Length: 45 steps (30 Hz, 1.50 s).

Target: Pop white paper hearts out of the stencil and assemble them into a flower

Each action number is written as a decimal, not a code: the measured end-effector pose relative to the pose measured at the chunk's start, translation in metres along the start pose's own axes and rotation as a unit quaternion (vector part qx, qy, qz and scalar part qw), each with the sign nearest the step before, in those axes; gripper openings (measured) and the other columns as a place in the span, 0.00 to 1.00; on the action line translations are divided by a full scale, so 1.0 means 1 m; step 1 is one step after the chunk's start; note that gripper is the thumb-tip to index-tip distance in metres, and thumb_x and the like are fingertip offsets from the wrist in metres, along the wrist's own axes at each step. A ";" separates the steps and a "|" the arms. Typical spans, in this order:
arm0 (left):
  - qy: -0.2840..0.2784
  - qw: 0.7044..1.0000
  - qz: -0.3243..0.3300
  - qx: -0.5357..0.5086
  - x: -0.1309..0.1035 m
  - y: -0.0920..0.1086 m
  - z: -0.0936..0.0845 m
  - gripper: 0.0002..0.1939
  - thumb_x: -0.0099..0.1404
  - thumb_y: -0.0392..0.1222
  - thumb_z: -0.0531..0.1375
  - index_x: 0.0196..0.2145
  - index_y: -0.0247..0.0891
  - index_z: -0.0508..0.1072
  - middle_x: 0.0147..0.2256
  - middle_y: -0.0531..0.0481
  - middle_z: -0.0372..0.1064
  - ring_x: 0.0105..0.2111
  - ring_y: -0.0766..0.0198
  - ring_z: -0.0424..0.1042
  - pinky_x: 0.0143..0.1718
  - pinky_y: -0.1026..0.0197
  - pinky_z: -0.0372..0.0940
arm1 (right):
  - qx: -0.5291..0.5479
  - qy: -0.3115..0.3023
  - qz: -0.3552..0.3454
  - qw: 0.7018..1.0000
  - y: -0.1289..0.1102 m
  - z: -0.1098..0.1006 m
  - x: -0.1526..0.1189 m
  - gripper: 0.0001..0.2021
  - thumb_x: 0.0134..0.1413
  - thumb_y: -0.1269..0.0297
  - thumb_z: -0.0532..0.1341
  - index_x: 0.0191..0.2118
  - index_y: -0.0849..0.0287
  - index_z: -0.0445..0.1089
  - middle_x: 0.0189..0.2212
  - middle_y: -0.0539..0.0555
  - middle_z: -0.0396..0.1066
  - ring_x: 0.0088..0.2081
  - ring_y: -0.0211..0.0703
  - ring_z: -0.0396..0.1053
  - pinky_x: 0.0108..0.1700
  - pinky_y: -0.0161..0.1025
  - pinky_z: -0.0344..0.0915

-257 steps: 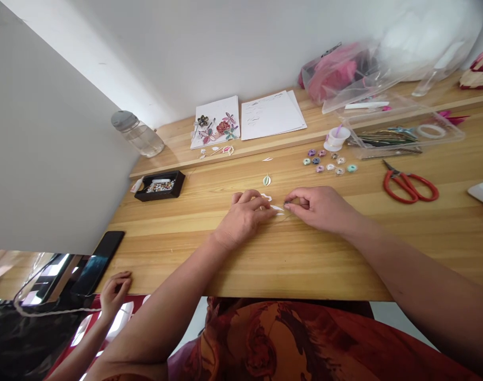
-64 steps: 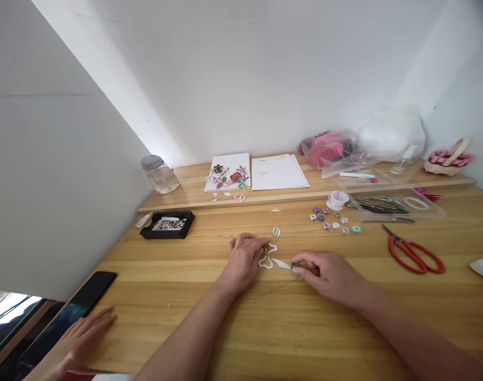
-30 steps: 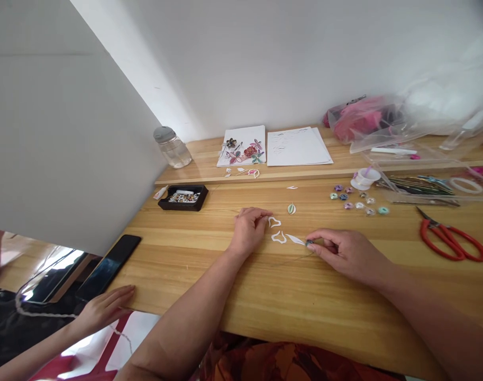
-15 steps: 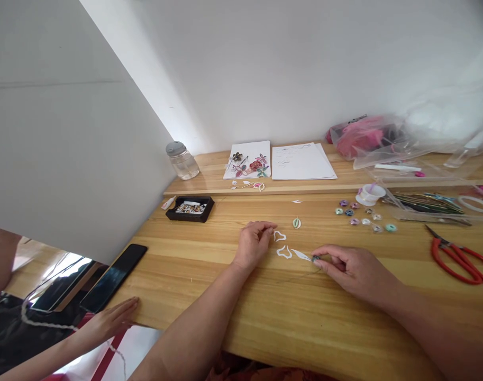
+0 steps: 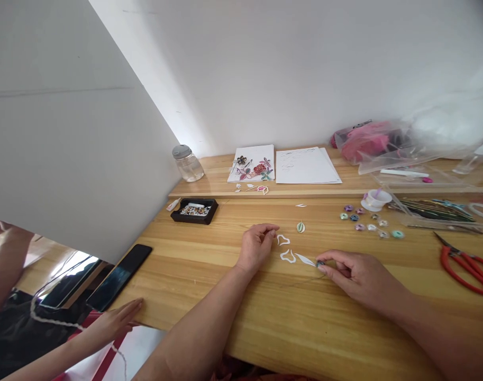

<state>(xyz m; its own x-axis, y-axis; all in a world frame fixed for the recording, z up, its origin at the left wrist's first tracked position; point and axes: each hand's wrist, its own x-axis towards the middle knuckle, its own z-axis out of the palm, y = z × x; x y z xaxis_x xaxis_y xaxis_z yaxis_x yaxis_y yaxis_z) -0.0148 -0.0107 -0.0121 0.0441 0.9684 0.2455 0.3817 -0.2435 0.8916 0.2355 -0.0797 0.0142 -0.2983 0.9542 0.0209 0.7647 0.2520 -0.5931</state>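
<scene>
Head view: pinching a small dark bobbin in the right hand, by the slim, pointed white leaf cutout, with room toward the front edge of the table; bending the left hand near curved white cutouts, cannot tell its grip.

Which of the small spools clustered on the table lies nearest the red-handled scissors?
The bright mint-green spool: it is the rightmost of the group, closest to the scissors; all others lie farther left.

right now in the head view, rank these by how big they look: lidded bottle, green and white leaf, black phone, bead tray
1. Black phone
2. Bead tray and lidded bottle: too alike to rank; tray wider, bottle taller
3. Green and white leaf
</scene>
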 end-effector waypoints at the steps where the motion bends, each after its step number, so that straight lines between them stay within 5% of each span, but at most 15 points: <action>1: -0.001 1.000 -0.004 -0.003 0.000 0.001 0.000 0.11 0.65 0.37 0.58 0.41 0.40 0.80 0.36 0.48 0.78 0.37 0.61 0.75 0.43 0.58 0.69 | 0.002 0.000 0.001 1.000 0.000 0.000 0.000 0.18 0.62 0.49 0.56 0.46 0.53 0.76 0.18 0.48 0.67 0.21 0.39 0.62 0.25 0.36 0.55; 22: -0.036 0.999 -0.016 -0.015 -0.001 0.004 -0.002 0.11 0.66 0.37 0.57 0.42 0.38 0.79 0.32 0.51 0.77 0.29 0.66 0.73 0.34 0.63 0.68 | 0.003 0.019 -0.009 1.000 -0.002 -0.001 0.000 0.15 0.61 0.52 0.58 0.43 0.53 0.76 0.15 0.45 0.61 0.19 0.36 0.57 0.25 0.36 0.51; 31: -0.105 0.976 0.147 0.119 -0.009 0.018 -0.002 0.04 0.64 0.40 0.64 0.36 0.44 0.80 0.38 0.50 0.78 0.43 0.58 0.71 0.52 0.53 0.60 | 0.011 0.021 -0.011 1.000 -0.005 -0.002 -0.002 0.15 0.61 0.51 0.57 0.43 0.53 0.76 0.16 0.45 0.63 0.19 0.35 0.57 0.25 0.36 0.51; 45: -0.143 0.945 0.170 0.241 -0.021 0.034 0.019 0.05 0.63 0.47 0.66 0.34 0.46 0.79 0.39 0.49 0.75 0.47 0.55 0.65 0.51 0.50 0.52 | 0.027 -0.021 -0.041 0.999 -0.009 -0.003 -0.003 0.12 0.60 0.55 0.59 0.42 0.54 0.76 0.17 0.44 0.63 0.20 0.34 0.56 0.26 0.35 0.52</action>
<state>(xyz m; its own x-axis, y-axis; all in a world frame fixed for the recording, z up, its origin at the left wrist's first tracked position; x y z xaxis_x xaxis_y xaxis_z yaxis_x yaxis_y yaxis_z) 0.0145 -0.0385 0.0056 0.4614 0.8302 0.3128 0.6736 -0.5573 0.4855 0.2314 -0.0848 0.0219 -0.3827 0.9231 0.0385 0.7047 0.3186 -0.6339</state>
